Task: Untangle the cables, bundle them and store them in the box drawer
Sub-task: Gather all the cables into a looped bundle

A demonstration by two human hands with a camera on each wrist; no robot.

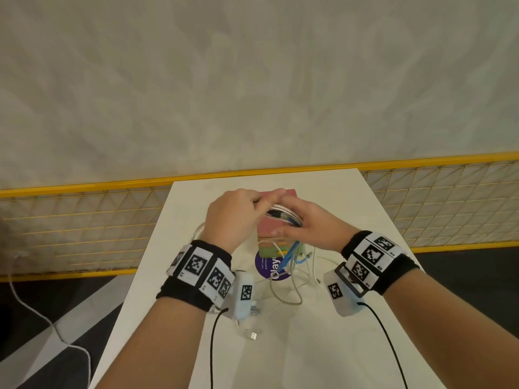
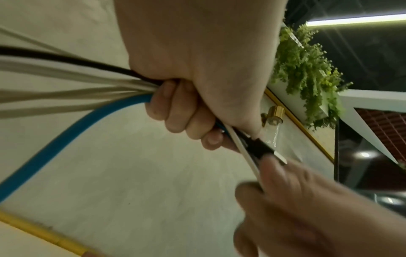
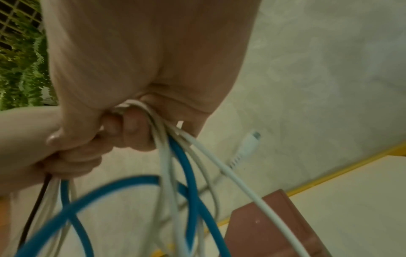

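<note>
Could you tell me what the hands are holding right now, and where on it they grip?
Both hold the bundle of cables: the left hand grips one side of the gathered strands, the right hand the other, above the box.

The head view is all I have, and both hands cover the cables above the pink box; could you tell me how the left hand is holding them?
Observer: The left hand has its fingers curled round a bunch of white cables, one black cable and the blue cable.
Operator: Thank you. Does the right hand grip the same bunch?
Observer: Yes, the right hand has its fingers curled round white strands and the blue one, which hang below it in loops.
Operator: Is any plug free?
Observer: A white connector dangles beyond the right hand, above the pink box.
</note>
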